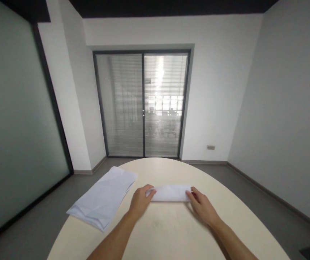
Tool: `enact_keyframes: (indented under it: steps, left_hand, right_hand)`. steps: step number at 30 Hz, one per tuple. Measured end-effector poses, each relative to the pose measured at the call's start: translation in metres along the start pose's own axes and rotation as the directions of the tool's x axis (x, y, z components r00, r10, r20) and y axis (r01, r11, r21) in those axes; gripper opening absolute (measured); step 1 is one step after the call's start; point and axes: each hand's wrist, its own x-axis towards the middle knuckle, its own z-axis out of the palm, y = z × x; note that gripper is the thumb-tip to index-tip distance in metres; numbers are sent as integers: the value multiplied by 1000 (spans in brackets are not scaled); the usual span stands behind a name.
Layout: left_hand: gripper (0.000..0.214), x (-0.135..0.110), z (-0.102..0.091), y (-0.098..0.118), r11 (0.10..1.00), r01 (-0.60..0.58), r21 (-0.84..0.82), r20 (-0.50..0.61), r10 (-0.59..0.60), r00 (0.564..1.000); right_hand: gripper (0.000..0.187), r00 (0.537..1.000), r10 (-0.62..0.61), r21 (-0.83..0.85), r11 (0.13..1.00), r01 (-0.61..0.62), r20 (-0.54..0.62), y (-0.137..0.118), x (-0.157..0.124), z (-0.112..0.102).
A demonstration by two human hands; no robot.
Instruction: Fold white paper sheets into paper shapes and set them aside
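A folded strip of white paper or cloth [170, 193] lies level between my two hands, at or just above the tabletop. I cannot tell whether it is paper or fabric. My left hand [141, 200] pinches its left end, thumb on the near side and fingers behind. At the other end my right hand [201, 206] grips the right edge in the same way, with its fingers partly hidden. To the left rests a stack of white folded sheets [106, 196], creased and hanging slightly past the table's left edge.
The pale round table [160, 234] stands in front of me. Beyond it is a dark-framed glass door [143, 104] with blinds. White walls enclose the room, with a frosted glass panel [16, 126] on the left and a wall socket [210, 147] low at the back.
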Motion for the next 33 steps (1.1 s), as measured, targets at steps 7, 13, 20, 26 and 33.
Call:
enact_keyframes:
  steps: [7,13,20,26,33]
  left_hand:
    - [31,1,0,3,996,-2,-91,-166,-13,986]
    - [32,3,8,-6,990,54,-130,-168,-76,983]
    - [35,5,8,-18,983,171,-60,-217,-180,959]
    - [35,0,4,8,940,311,137,-84,-302,950]
    - [50,-11,15,29,956,145,255,38,-160,986]
  right_hand:
    - [45,997,-27,233,972,43,-70,1,3,8]
    - [50,954,86,356,934,23,-287,8,11,11]
    - [49,945,11,97,995,22,-327,19,6,13]
    - [41,959,-285,-252,928,274,-7,-15,-8,17]
    - [67,942,-278,-363,871,330,187,-31,-16,21]
